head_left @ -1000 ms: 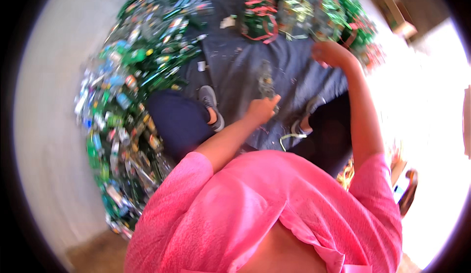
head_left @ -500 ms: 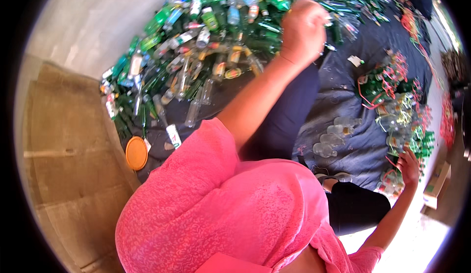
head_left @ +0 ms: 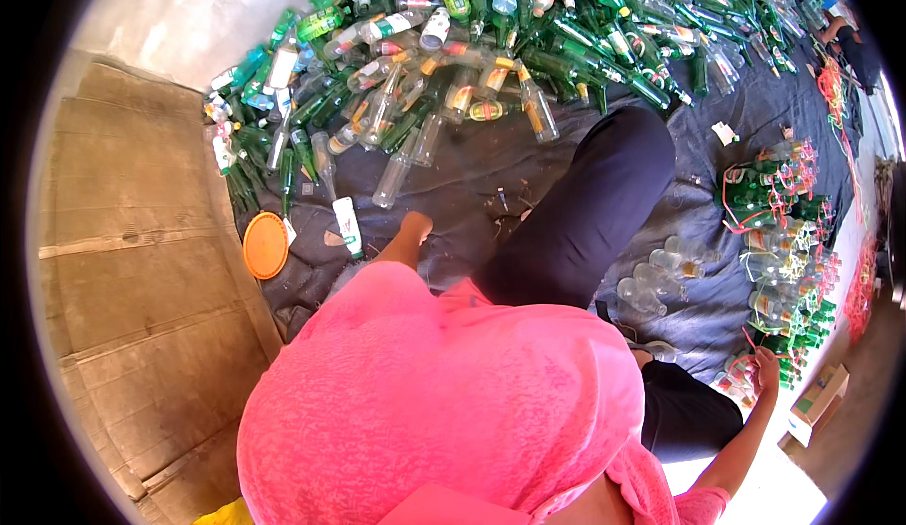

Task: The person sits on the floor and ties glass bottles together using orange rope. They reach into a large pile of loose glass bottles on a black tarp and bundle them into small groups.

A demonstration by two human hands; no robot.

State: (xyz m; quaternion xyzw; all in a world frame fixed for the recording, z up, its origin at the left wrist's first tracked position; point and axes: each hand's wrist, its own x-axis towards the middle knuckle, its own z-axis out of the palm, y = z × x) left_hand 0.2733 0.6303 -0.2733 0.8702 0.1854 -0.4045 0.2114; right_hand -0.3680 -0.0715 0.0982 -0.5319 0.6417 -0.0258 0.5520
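Note:
My left hand (head_left: pixel 416 230) hangs low just past my pink sleeve, close to a bottle with a white label (head_left: pixel 347 227) and a clear glass bottle (head_left: pixel 393 181). Its fingers are mostly hidden, so I cannot make out whether it holds anything. Over at the right, my right hand (head_left: pixel 767 372) is closed on a red plastic string (head_left: pixel 748 339) beside standing bottles bound in bundles. Among these are clear bottles (head_left: pixel 772 308) and green bottles (head_left: pixel 746 194), with red and pale string around them. Several clear bottles (head_left: pixel 651 284) lie side by side between my legs.
A big heap of loose green and clear bottles (head_left: pixel 576 39) spreads across the far side on a dark sheet (head_left: pixel 472 180). An orange round lid (head_left: pixel 266 245) lies by the cardboard (head_left: pixel 142 270) at left. Another person (head_left: pixel 854 48) is at the far right, and a cardboard box (head_left: pixel 819 400) stands nearer.
My left hand has come back from above the heap, down and to the left, close to my body. My right hand has moved slightly nearer, and its fingers are more closed.

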